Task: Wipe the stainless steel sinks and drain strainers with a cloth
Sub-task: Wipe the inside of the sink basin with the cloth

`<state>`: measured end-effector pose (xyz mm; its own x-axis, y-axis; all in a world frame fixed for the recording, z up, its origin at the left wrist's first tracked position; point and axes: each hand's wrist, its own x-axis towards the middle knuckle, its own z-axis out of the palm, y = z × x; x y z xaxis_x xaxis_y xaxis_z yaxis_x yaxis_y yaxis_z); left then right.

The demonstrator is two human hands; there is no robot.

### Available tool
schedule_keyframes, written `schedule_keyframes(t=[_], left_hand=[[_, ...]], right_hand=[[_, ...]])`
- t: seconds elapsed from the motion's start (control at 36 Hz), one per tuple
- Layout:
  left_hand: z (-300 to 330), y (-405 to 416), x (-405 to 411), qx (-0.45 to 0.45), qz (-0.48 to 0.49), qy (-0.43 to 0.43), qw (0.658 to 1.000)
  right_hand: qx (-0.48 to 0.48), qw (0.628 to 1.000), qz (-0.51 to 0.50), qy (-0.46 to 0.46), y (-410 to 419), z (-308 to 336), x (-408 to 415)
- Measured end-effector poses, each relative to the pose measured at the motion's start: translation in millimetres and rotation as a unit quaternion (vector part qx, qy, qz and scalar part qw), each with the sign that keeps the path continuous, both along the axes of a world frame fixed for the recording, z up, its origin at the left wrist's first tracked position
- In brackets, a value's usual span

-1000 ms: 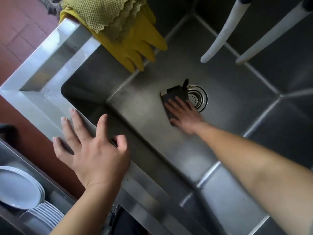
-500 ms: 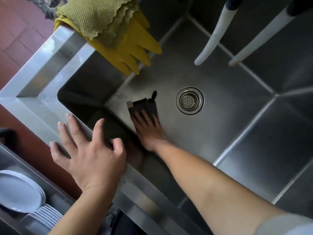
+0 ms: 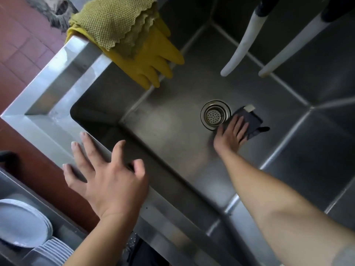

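Right hand (image 3: 231, 134) flat, fingers straight, pressing dark cloth (image 3: 247, 120) on sink (image 3: 172, 120) floor just beside drain strainer (image 3: 215, 114) — left hand (image 3: 107, 173) spread on front rim. Risk — cloth's loop catching on the strainer.

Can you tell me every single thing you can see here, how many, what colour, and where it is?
sink: one, grey steel, fills the middle
drain strainer: one, silver, in the sink floor
cloth: one, dark, flat on the sink floor just right of the strainer
rubber gloves: seemingly a pair, yellow, draped over the far left rim
mesh cloth: one, yellow-green, lying on the gloves
spouts: two, white, hanging over the sink at top right
plates: a stack, white, bottom left below the counter
floor tiles: reddish, top left
left hand: fingers spread, resting on the near sink rim
right hand: flat fingers pressing the dark cloth down
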<state>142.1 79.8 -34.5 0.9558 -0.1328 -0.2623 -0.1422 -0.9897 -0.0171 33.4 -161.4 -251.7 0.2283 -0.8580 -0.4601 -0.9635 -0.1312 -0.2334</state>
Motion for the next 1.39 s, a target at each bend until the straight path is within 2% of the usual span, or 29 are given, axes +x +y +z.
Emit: schedule_keyframes(t=[0.08,0.14,0.25,0.36,0.5,0.61,0.81,1.08,1.14,1.22,1.28,1.39], left_hand=[[0,-1,-1,-0.006,0.0,-0.008,1.0],[-1,0,-1,-0.009,-0.001,-0.016,1.0],[-2,1,-2,-0.009,-0.006,-0.024,1.0],[-1,0,-1,-0.003,-0.006,-0.019,1.0],[-2,1,-1,-0.003,-0.008,-0.017,1.0],[0,-1,-2,-0.006,-0.009,-0.018,1.0],[0,0,-1,-0.02,-0.012,-0.024,0.999],[-1,0,-2,-0.024,-0.011,-0.026,0.999],[-2,0,-1,-0.026,-0.008,-0.023,0.999],[-4,1,-2,-0.032,-0.005,-0.028,0.999],[-4,0,-2,-0.034,-0.005,-0.034,0.999],[-7,0,-2,-0.038,-0.006,-0.041,0.998]], right_hand=[[-0.008,0.998,-0.059,-0.03,-37,-9,48],[0.009,0.999,-0.031,-0.042,-53,-13,77],[0.055,0.982,0.176,-0.042,-44,-11,118],[0.054,0.913,0.404,-0.016,22,-7,118],[0.094,0.837,0.538,-0.024,110,-2,67],[0.118,0.818,0.562,-0.023,120,1,34],[0.127,0.79,0.6,-0.025,103,9,44],[0.14,0.724,0.67,-0.082,115,23,174],[0.141,0.726,0.665,-0.106,111,25,182],[0.116,0.752,0.635,-0.132,114,24,174],[0.085,0.766,0.63,-0.095,120,24,173],[0.1,0.786,0.609,-0.021,135,27,182]])
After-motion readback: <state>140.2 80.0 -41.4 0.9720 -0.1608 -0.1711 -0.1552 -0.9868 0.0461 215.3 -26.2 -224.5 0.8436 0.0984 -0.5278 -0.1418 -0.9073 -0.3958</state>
